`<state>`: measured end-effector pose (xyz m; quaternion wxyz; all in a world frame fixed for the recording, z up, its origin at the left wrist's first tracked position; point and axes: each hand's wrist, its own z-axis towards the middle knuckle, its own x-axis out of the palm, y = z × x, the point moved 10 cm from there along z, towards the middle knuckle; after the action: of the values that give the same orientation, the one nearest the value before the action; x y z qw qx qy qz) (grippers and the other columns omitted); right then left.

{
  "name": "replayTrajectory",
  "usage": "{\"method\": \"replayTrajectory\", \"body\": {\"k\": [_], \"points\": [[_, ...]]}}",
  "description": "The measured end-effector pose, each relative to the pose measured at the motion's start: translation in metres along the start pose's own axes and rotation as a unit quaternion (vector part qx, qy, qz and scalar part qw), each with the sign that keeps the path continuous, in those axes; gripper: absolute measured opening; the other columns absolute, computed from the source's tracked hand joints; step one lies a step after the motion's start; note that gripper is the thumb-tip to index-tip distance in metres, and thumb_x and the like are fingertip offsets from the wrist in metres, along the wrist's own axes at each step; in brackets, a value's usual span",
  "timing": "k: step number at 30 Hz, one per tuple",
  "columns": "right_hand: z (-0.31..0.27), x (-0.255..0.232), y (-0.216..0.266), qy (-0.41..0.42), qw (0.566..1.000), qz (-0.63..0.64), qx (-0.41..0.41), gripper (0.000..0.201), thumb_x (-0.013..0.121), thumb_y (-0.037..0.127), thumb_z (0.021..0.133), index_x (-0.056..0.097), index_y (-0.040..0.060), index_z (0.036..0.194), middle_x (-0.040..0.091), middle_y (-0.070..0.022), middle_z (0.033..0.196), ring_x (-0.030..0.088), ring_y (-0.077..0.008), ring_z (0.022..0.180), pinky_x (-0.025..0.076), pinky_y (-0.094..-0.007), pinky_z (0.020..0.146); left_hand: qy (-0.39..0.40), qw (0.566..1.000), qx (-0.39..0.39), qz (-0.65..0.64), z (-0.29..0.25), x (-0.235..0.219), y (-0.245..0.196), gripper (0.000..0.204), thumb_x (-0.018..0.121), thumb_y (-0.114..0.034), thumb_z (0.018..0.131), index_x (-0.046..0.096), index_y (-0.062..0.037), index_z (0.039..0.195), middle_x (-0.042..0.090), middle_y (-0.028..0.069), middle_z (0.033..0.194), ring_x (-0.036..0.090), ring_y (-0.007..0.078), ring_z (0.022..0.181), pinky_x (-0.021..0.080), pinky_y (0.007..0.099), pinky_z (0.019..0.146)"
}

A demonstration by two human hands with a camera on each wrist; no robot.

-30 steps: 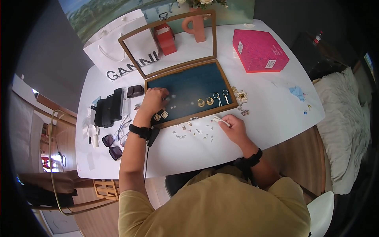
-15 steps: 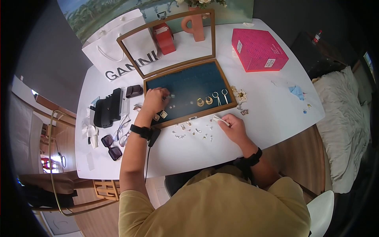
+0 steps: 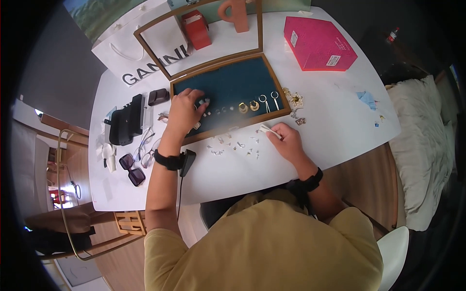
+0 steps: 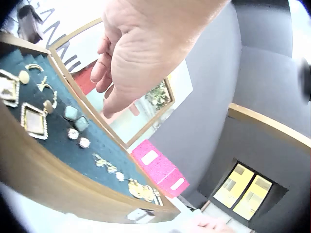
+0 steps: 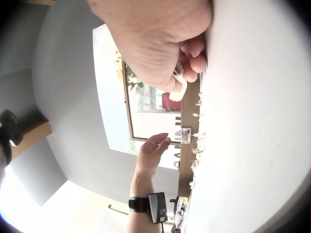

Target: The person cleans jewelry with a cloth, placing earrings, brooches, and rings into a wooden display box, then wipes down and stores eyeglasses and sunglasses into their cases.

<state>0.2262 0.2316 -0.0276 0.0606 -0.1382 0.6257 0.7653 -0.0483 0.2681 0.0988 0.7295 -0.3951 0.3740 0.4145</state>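
My left hand hovers over the left part of an open wooden jewelry box lined with dark teal padding. Its fingers are loosely bent, and no object shows between them in the left wrist view. Close below sit two pale blue square earrings, with two small sparkling studs beside them. Square framed earrings lie at the box's left end. Gold hoops and long drop earrings stand at the right end. At the front right corner, my right hand pinches a white folded strip.
Several small earrings lie on the white table before the box. Gold flower jewelry is right of it, and a pink box farther back. Sunglasses and a black case lie left. Behind the box's raised glass lid stands a white paper bag.
My left hand has drawn up off the small earrings and its fingers have spread apart. The head view has tilted slightly. My right hand keeps its hold on the white strip.
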Motion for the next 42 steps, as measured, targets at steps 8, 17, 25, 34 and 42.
{"method": "replayTrajectory", "body": {"k": [8, 17, 25, 34, 42], "points": [[-0.001, -0.001, -0.007, -0.004, 1.000, -0.012, 0.026, 0.019, 0.068, 0.018, 0.086, 0.057, 0.0023, 0.090, 0.067, -0.0093, 0.074, 0.062, -0.0137, 0.062, 0.048, -0.0273, 0.058, 0.055, 0.994, 0.016, -0.088, -0.056, 0.026, -0.063, 0.016, 0.073, -0.001, 0.073, 0.069, -0.0031, 0.088, 0.067, 0.0119, 0.088, 0.064, 0.0305, 0.081, 0.052, 0.0364, 0.071], [-0.001, 0.002, -0.004, 0.013, 0.999, -0.032, 0.029, 0.019, 0.068, 0.017, 0.087, 0.060, 0.0022, 0.096, 0.069, -0.0109, 0.078, 0.065, -0.0150, 0.065, 0.050, -0.0272, 0.060, 0.015, 0.993, -0.118, -0.010, -0.096, 0.037, -0.057, 0.020, 0.069, -0.001, 0.071, 0.067, -0.0049, 0.090, 0.066, 0.0120, 0.090, 0.064, 0.0320, 0.083, 0.052, 0.0382, 0.074], [-0.001, 0.001, -0.005, 0.015, 0.999, -0.031, 0.031, 0.019, 0.068, 0.018, 0.087, 0.061, 0.0028, 0.096, 0.069, -0.0104, 0.078, 0.064, -0.0147, 0.062, 0.049, -0.0270, 0.059, 0.025, 0.992, -0.122, -0.009, -0.099, 0.047, -0.052, 0.017, 0.070, -0.005, 0.072, 0.067, -0.0032, 0.088, 0.066, 0.0126, 0.091, 0.064, 0.0325, 0.083, 0.052, 0.0387, 0.073], [-0.001, 0.003, -0.008, 0.022, 0.999, -0.030, 0.032, 0.019, 0.068, 0.017, 0.087, 0.061, 0.0027, 0.096, 0.070, -0.0098, 0.078, 0.063, -0.0128, 0.061, 0.049, -0.0262, 0.059, 0.022, 0.987, -0.148, -0.052, -0.106, 0.055, -0.042, 0.010, 0.069, -0.006, 0.077, 0.065, -0.0022, 0.086, 0.066, 0.0146, 0.085, 0.066, 0.0326, 0.070, 0.054, 0.0379, 0.063], [-0.001, 0.002, -0.006, 0.020, 0.999, -0.018, 0.037, 0.018, 0.068, 0.016, 0.087, 0.061, 0.0027, 0.096, 0.069, -0.0092, 0.079, 0.063, -0.0126, 0.063, 0.049, -0.0258, 0.060, 0.065, 0.976, -0.209, 0.009, -0.111, 0.064, -0.026, 0.011, 0.068, -0.013, 0.079, 0.065, -0.0026, 0.083, 0.068, 0.0157, 0.077, 0.066, 0.0324, 0.068, 0.053, 0.0390, 0.063]]}}
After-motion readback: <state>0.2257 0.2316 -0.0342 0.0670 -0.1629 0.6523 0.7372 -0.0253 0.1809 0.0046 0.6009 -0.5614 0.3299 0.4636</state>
